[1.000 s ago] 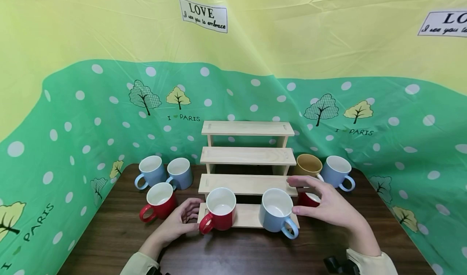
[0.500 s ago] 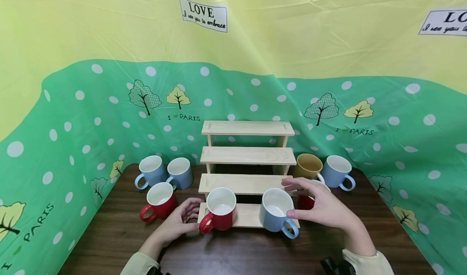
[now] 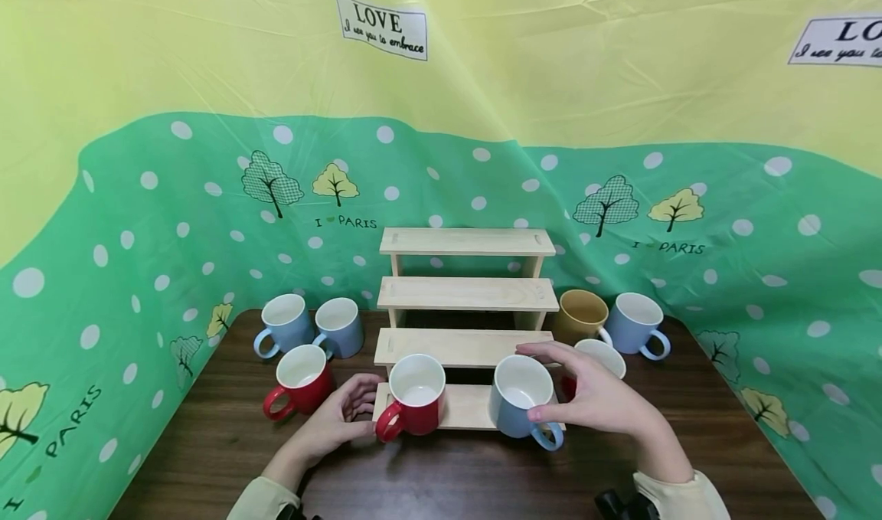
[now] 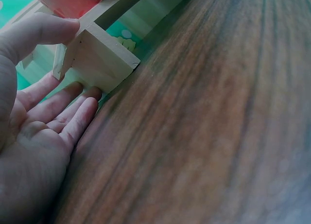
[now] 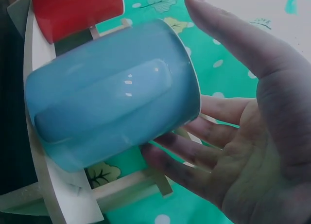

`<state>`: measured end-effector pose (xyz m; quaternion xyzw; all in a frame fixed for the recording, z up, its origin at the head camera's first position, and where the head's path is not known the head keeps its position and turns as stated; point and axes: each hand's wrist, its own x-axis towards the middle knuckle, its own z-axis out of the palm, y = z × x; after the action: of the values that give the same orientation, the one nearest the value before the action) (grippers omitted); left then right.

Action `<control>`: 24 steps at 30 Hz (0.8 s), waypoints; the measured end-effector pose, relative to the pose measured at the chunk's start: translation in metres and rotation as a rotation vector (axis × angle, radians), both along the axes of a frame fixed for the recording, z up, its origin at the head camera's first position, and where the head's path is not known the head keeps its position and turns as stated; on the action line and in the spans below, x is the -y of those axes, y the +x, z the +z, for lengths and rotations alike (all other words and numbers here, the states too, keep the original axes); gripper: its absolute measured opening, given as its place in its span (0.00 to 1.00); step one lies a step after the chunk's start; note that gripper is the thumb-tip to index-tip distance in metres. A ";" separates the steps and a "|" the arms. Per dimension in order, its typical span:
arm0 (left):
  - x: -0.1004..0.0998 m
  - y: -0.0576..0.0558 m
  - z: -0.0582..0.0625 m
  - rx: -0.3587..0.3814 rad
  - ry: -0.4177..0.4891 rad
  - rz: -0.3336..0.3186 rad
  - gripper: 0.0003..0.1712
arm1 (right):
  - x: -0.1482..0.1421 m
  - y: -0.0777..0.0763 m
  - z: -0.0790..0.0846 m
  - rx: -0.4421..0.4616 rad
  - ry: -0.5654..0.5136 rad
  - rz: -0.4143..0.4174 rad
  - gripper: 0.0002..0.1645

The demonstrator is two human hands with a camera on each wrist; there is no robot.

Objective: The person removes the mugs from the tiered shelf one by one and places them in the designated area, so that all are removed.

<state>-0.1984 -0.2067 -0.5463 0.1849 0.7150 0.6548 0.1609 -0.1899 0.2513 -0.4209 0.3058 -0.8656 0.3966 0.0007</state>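
A stepped wooden rack (image 3: 468, 294) stands on the table. On its lowest step are a red mug (image 3: 417, 394) at left and a light-blue mug (image 3: 513, 409) at right, both upright with handles towards me. My left hand (image 3: 334, 420) grips the left end of that lowest step between thumb (image 4: 53, 29) and fingers. Around the right side of the light-blue mug, my right hand (image 3: 596, 390) is spread, thumb in front and fingers behind. In the right wrist view that thumb stands off the mug, while the other fingers lie close behind its rim; whether they touch it I cannot tell.
Left of the rack stand two blue mugs (image 3: 284, 325) and a red mug (image 3: 303, 382). To the right stand a yellow-brown mug (image 3: 577, 325), another blue mug (image 3: 632, 325), and a red mug (image 3: 602, 354) partly hidden by my right hand. A patterned cloth (image 3: 475, 175) hangs behind the table.
My right hand has moved left, its fingers passing behind the light-blue mug and its thumb in front. More of the red mug behind that hand shows. My left hand has stayed put.
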 end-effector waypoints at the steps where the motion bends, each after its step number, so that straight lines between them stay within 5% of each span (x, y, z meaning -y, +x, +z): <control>1: 0.000 0.000 0.000 -0.001 -0.002 0.000 0.41 | 0.001 0.000 0.000 0.001 0.002 -0.004 0.50; 12: 0.002 0.000 -0.001 -0.033 -0.013 -0.006 0.40 | 0.007 0.000 -0.002 0.011 0.063 -0.046 0.53; 24: 0.000 -0.001 0.000 0.011 -0.009 0.003 0.42 | 0.008 -0.002 -0.004 0.010 0.042 -0.045 0.51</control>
<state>-0.1990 -0.2069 -0.5467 0.1795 0.7174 0.6527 0.1644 -0.1916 0.2429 -0.4249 0.2843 -0.8803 0.3798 -0.0009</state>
